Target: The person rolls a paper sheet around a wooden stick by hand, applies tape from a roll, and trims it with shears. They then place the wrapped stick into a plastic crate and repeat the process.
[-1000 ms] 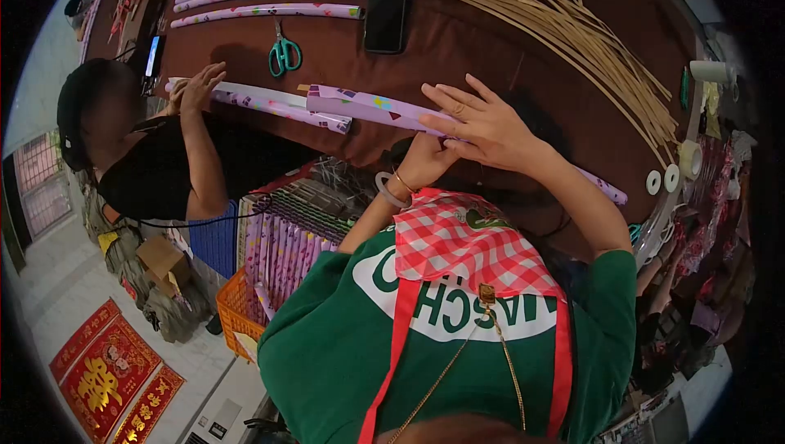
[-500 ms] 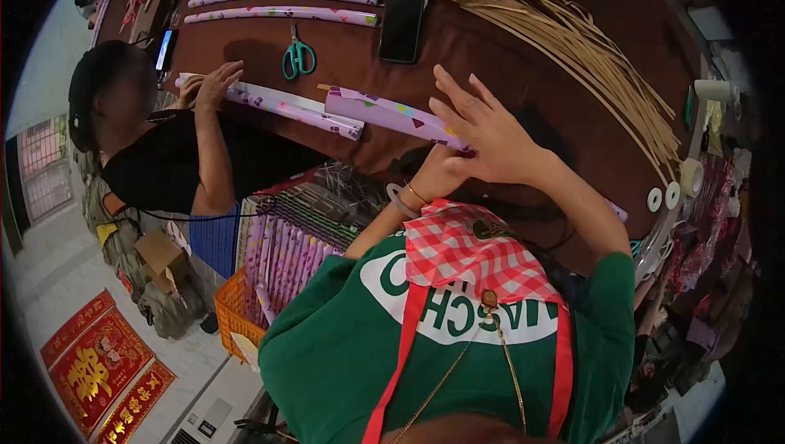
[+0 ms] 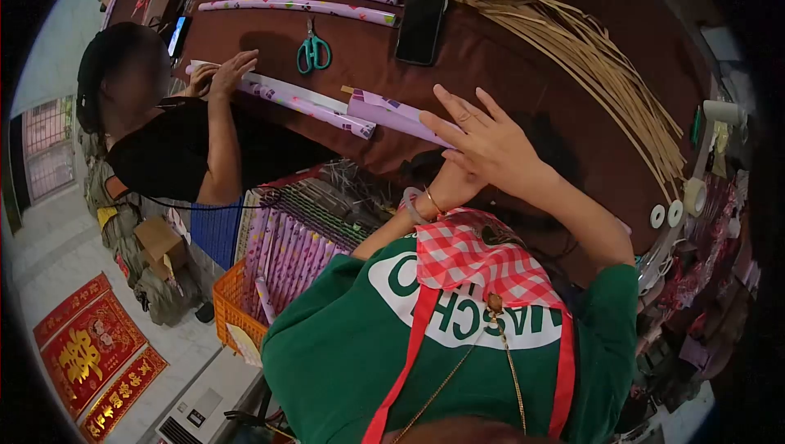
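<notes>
A purple patterned roll (image 3: 392, 119), with a thin tan strip poking out at its far end, lies slanting over the brown cloth. My right hand (image 3: 488, 137) rests over the roll's near end with its fingers spread. Below it, my left hand (image 3: 452, 186), with a bangle at the wrist, is against the same end; its fingers are mostly hidden. Teal-handled scissors (image 3: 313, 53) and a black phone (image 3: 421, 25) lie beyond the roll.
A person in black (image 3: 176, 150) on the left handles another patterned roll (image 3: 298, 105). Finished-looking rolls (image 3: 302, 8) lie at the back, tan strips (image 3: 589, 60) at the right, beside white tape rings (image 3: 675, 213). An orange basket (image 3: 231, 305) of rolls stands below left.
The whole view has shifted a little. My right hand's spread fingers have moved slightly over the roll. The roll's visible pattern has changed as it turned.
</notes>
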Available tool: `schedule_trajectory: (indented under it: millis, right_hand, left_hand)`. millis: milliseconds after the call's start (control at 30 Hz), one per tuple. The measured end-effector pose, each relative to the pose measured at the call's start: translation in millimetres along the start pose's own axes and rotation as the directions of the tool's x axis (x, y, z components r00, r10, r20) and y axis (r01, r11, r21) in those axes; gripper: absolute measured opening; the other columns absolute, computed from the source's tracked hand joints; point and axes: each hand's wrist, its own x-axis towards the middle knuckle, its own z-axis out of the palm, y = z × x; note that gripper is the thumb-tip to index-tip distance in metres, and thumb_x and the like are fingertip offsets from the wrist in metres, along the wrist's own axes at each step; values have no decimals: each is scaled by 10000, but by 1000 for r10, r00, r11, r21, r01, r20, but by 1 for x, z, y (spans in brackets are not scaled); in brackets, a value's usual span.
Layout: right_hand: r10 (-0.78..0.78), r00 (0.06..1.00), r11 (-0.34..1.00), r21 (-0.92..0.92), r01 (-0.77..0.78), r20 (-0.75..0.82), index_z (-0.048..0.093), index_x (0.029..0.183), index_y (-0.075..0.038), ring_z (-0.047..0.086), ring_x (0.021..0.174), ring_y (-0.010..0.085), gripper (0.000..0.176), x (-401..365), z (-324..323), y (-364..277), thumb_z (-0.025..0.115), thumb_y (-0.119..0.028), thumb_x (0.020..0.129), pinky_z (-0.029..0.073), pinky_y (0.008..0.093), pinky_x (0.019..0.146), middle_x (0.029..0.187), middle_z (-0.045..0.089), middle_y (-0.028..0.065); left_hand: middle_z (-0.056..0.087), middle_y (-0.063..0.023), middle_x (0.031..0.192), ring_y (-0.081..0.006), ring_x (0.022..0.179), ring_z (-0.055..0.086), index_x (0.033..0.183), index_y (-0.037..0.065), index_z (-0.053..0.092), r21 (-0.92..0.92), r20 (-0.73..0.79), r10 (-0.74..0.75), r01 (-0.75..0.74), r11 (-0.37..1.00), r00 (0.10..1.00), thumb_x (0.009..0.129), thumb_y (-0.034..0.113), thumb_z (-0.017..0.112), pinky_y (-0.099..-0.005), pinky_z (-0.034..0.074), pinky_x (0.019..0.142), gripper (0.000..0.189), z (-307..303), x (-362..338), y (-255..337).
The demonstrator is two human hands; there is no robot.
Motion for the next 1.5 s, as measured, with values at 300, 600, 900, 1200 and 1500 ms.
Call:
schedule_trajectory:
  millis: [300,600,900,1200,1500]
  right_hand:
    - [-105,989,992,-76,98,-103,452,1274,-246,487,1148,284,685,-9,6,-2,690,-153,638,361,426,965,1385,316,192]
    - [248,967,752,617,-233,62,21,1416,-114,534,1040,359,997,8,10,-2,708,-111,693,455,376,858,1322,421,136]
    - [265,954,711,640,-291,140,15,1417,-137,533,1044,360,995,8,6,-7,701,-93,698,452,378,867,1302,452,118]
    - [54,999,887,459,-49,2,165,1413,-167,338,1245,344,855,35,4,-6,679,-215,732,307,445,1009,1446,155,174]
    - [-51,991,957,290,12,126,289,1378,-160,356,1247,297,713,40,7,-15,630,-149,753,288,475,1014,1454,165,137]
  left_hand:
    - [468,-191,1207,-314,1134,450,1217,3,421,87,36,-9,6,996,999,780,43,560,-383,367,939,460,1,-9,-24]
    - [489,-128,1198,-231,1073,486,1210,-4,419,-160,147,-137,161,974,980,776,80,617,-336,389,907,484,-14,-7,-8]
    - [370,-179,1325,-302,1242,370,1339,4,248,-766,-405,-75,-294,571,911,910,224,495,-400,331,1021,542,-82,-5,20]
    - [511,-133,1173,-260,1111,504,1209,28,408,-720,-374,-38,-265,641,927,853,136,592,-388,441,922,415,-87,-14,3]
    - [544,-105,1104,-177,909,566,1208,17,418,-695,-381,-218,-123,708,898,839,140,616,-292,485,754,436,-87,-28,0]
